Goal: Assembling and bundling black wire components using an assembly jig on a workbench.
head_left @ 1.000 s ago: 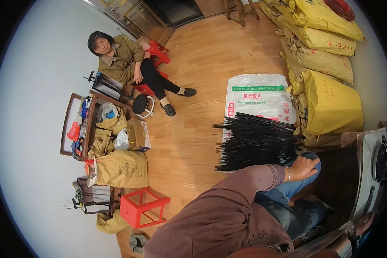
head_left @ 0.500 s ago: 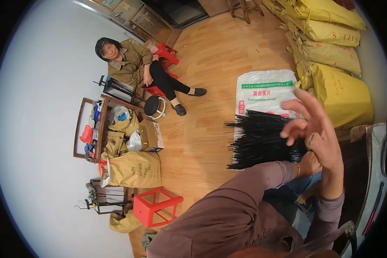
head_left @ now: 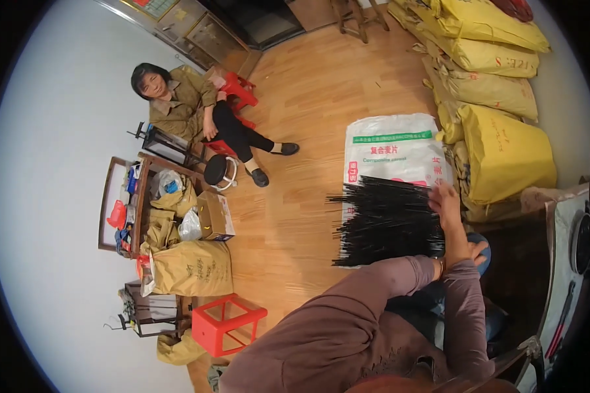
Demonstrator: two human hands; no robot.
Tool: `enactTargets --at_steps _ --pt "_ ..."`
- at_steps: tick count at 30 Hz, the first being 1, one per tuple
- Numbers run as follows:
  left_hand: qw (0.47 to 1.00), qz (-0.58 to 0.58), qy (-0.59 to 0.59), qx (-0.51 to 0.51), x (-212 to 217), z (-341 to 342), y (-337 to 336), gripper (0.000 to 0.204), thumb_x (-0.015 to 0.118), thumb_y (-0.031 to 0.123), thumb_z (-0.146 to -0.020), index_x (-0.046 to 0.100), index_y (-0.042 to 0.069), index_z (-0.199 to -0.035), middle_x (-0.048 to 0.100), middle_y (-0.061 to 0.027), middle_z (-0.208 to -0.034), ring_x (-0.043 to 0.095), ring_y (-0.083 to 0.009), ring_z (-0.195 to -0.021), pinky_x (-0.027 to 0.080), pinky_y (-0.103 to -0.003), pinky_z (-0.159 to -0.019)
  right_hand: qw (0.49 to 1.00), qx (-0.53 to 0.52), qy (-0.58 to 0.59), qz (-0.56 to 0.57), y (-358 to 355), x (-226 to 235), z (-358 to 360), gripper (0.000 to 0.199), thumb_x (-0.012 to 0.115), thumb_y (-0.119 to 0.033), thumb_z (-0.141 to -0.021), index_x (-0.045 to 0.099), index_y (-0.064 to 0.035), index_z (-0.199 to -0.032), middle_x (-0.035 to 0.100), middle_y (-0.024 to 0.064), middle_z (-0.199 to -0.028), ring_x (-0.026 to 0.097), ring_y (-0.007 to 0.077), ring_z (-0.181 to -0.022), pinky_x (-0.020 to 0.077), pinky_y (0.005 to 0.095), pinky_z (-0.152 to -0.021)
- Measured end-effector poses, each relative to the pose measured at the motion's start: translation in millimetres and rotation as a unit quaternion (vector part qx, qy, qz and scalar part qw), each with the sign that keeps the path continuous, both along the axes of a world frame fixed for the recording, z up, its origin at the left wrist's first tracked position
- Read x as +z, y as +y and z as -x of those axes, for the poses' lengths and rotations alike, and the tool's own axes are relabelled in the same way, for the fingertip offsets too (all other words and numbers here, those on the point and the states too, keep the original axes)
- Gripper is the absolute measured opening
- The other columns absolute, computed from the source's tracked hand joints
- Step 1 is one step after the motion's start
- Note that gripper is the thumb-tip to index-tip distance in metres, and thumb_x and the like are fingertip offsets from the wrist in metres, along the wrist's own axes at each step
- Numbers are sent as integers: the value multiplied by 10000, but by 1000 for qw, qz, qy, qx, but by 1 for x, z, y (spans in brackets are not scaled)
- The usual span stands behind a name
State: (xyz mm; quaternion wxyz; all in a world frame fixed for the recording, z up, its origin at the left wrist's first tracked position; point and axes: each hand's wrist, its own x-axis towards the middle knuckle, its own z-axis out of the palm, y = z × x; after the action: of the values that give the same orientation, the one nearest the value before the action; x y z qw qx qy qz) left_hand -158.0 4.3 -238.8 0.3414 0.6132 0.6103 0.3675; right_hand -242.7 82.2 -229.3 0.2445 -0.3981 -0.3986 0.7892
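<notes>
A thick layer of thin black rods (head_left: 390,219) lies on a flattened white woven sack (head_left: 393,141) on the floor, the rods' uneven ends toward the left. My right hand (head_left: 446,202) is at the right end of the rods, its fingers bent and closed on some of them. How many it grips cannot be made out. Passing behind my right forearm, my left hand (head_left: 480,249) rests on my jeans-covered knee (head_left: 482,265) with its fingers laid out, partly hidden. No object shows in it.
Yellow sacks (head_left: 511,154) are stacked along the right wall. A table (head_left: 557,262) stands at the right edge. To the left are a red stool (head_left: 229,324), a brown bag (head_left: 193,268), a cardboard box (head_left: 213,216) and a wooden frame shelf (head_left: 137,203). A seated person (head_left: 190,108) is farther back.
My right hand has come down from above the rods to their right end, its fingers closing there. My left hand stays by the knee. The whole view has shifted slightly.
</notes>
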Motion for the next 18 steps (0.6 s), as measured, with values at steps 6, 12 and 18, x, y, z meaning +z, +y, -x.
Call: enactTargets --at_steps 6,12,18 --pt "995 -90 -7 52 -8 -12 1 409 580 294 -893 477 47 -1202 623 -229 -834 610 -403 -791 463 -443 -680 973 31 131 186 -12 39 -7 596 619 -311 -887 374 -100 -1388 556 119 -1217 563 254 -1009 508 419 -805" --pt "931 -25 359 65 36 78 -6 522 577 213 -882 392 57 -1343 591 -120 -1105 567 -246 -1035 420 -370 -893 982 66 68 -165 -29 183 -37 702 586 -160 -900 202 -104 -1485 605 63 -791 528 110 -608 444 227 -575" --pt "892 -183 -43 412 181 194 -96 825 622 41 -871 65 -10 -1477 365 21 -673 360 -62 -594 346 -201 -551 863 58 -185 -467 -25 202 -54 815 623 -43 -825 164 -128 -1494 559 98 -642 545 196 -588 452 323 -610"
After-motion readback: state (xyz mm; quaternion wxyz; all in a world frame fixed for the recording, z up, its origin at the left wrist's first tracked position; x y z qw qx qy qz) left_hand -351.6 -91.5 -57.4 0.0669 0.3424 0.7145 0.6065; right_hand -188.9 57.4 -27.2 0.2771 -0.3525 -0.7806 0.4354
